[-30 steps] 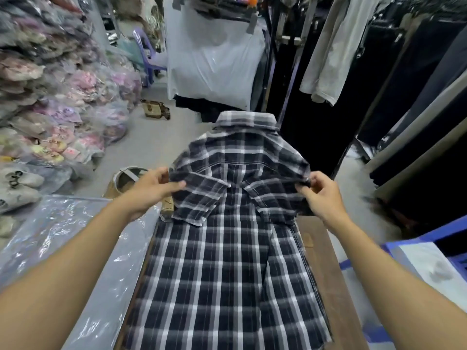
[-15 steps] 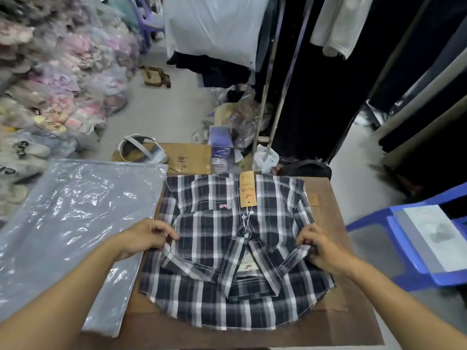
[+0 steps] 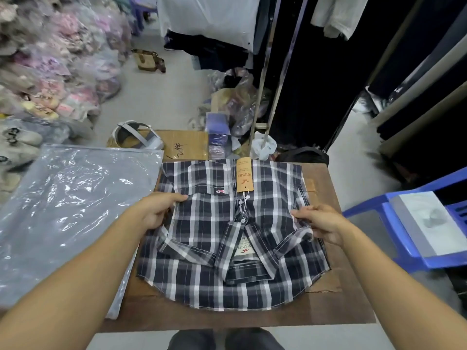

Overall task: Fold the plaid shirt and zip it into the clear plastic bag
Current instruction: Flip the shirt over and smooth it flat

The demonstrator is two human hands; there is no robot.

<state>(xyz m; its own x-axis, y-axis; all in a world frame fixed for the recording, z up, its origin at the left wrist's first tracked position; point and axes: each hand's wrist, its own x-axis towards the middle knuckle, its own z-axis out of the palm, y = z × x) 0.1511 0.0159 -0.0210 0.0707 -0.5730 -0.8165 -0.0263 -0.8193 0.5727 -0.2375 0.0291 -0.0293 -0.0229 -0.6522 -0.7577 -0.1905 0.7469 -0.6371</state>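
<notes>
The plaid shirt [image 3: 217, 223], dark blue, grey and white, lies folded on a small brown table [image 3: 328, 306], front up, collar toward me. A tan hang tag [image 3: 244, 175] rests on its far half. My left hand [image 3: 158, 209] grips the shirt's left edge. At the shirt's right edge my right hand [image 3: 322, 224] pinches the cloth near the collar corner. The clear plastic bag [image 3: 65, 210] lies flat to the left of the shirt, partly over the table's left side.
A blue plastic chair [image 3: 404, 238] with a grey-white packet stands to the right. A cardboard box [image 3: 187, 145] and a tape roll [image 3: 137, 135] sit behind the table. Bagged garments pile up at the left; a clothes rack with dark hanging clothes stands behind.
One second ago both hands held the shirt up by its shoulders. It has since been laid folded on the table, and both hands have slid slightly farther along its side edges.
</notes>
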